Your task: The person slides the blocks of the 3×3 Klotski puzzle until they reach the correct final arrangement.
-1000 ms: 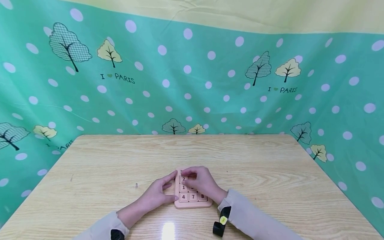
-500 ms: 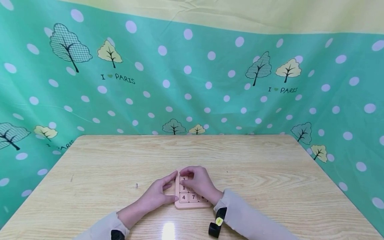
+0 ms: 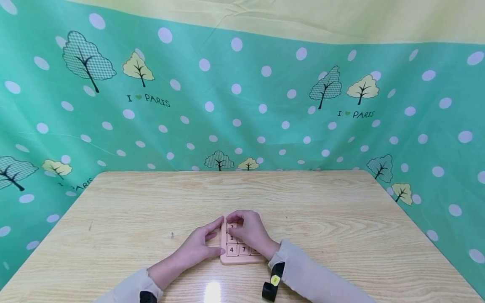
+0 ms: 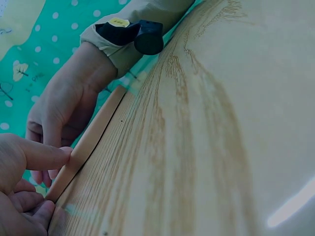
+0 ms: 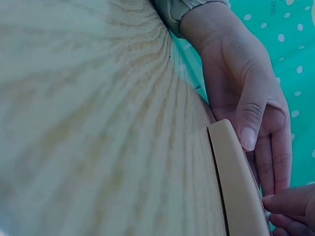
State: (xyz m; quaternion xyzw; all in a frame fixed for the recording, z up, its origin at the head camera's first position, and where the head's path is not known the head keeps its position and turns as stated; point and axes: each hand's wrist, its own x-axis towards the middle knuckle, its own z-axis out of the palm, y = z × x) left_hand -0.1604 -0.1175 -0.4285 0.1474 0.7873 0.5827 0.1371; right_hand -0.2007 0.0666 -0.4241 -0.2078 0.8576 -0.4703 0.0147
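A light wooden number slide puzzle (image 3: 244,260) lies flat on the table, with tiles 1, 4 and 7 readable and 2 partly covered. My left hand (image 3: 201,244) touches its left edge, thumb near the lower corner and index finger near the upper one; the left wrist view shows the puzzle's side (image 4: 88,142) against these fingers. Over the upper tiles lies my right hand (image 3: 251,230), thumb and index fingertips on the left column around the 2 tile. It hides the tiles at the upper right. In the right wrist view, its fingertips (image 5: 290,201) meet the puzzle's top.
The wood-grain table (image 3: 151,202) extends around the puzzle. Behind it hangs a green polka-dot cloth (image 3: 261,105) printed with trees. A black wrist strap with a camera (image 3: 273,282) sits on the right sleeve (image 3: 314,273), close to the puzzle's lower right corner.
My right hand has shifted slightly left and toward me, so its thumb now covers part of the left column and more of the 8 tile is hidden. My left hand has stayed put.
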